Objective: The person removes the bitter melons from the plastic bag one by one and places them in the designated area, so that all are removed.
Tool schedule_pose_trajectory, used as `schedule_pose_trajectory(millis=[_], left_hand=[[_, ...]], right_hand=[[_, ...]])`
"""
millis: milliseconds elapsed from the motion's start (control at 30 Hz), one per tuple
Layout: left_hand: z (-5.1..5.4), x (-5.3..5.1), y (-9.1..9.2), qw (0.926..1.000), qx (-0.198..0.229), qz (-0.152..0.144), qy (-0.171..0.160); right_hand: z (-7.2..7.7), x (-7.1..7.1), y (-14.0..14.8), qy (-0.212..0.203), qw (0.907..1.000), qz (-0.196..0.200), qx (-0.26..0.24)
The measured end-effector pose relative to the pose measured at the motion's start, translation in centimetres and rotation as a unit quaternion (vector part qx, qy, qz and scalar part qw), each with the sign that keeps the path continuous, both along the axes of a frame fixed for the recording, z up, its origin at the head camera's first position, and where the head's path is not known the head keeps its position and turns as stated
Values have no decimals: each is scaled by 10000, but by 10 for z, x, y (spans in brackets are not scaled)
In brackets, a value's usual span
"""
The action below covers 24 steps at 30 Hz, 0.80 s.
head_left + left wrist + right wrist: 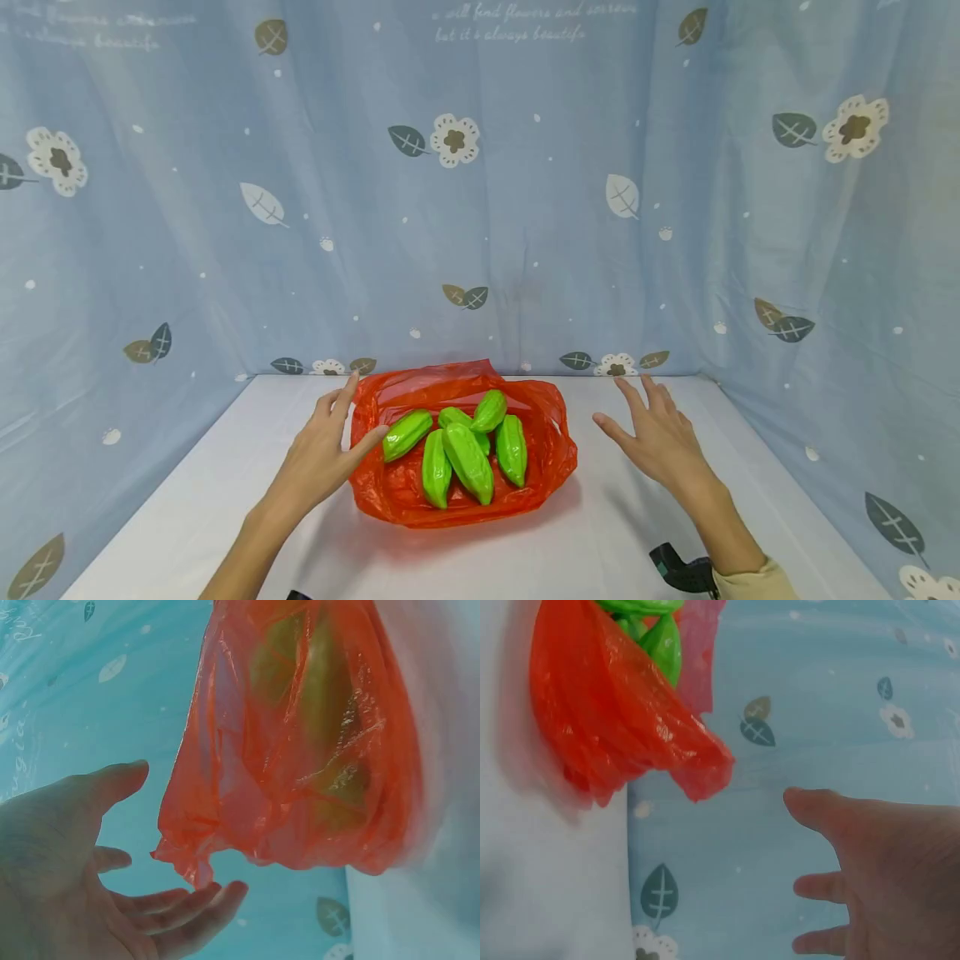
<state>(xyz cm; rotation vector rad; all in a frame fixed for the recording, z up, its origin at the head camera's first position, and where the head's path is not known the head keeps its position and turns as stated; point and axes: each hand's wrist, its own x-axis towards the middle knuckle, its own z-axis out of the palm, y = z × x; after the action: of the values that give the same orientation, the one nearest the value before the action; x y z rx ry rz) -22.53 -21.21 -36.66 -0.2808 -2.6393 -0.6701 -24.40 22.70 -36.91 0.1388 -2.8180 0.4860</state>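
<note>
A red, see-through plastic bag [540, 492] lies with its mouth wide open on the white surface. Inside it sit several glossy green ridged star fruits [468, 462], some overlapping. My left hand [318, 458] is at the bag's left side, fingers spread and thumb stretched towards the fruit; the left wrist view shows a gap between the thumb and the bag's crumpled edge [202, 840]. Off to the bag's right, my right hand [663, 442] hovers with fingers apart and holds nothing. From the right wrist, the red bag [615, 712] appears apart from that hand's thumb.
A white tabletop [592, 550] lies under the bag. Blue curtain cloth [525, 250] with leaf and flower prints stands behind and at both sides. A black device [682, 571] is worn at the right wrist, beside a beige sleeve [753, 579].
</note>
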Motion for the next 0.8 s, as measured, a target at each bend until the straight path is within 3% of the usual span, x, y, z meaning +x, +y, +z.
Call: schedule_pose_trajectory(millis=[267, 533, 667, 800], left_hand=[[-5, 8, -6, 9992, 294, -133, -242], [-20, 7, -11, 9966, 754, -334, 0], [-27, 7, -12, 9911, 1196, -576, 17], [-31, 7, -13, 9805, 1761, -851, -165]], right_hand=[[2, 0, -13, -99, 9999, 95, -87], [5, -3, -26, -192, 9997, 58, -117], [7, -2, -33, -107, 9997, 89, -187], [10, 1, -38, -35, 9995, 154, -263]])
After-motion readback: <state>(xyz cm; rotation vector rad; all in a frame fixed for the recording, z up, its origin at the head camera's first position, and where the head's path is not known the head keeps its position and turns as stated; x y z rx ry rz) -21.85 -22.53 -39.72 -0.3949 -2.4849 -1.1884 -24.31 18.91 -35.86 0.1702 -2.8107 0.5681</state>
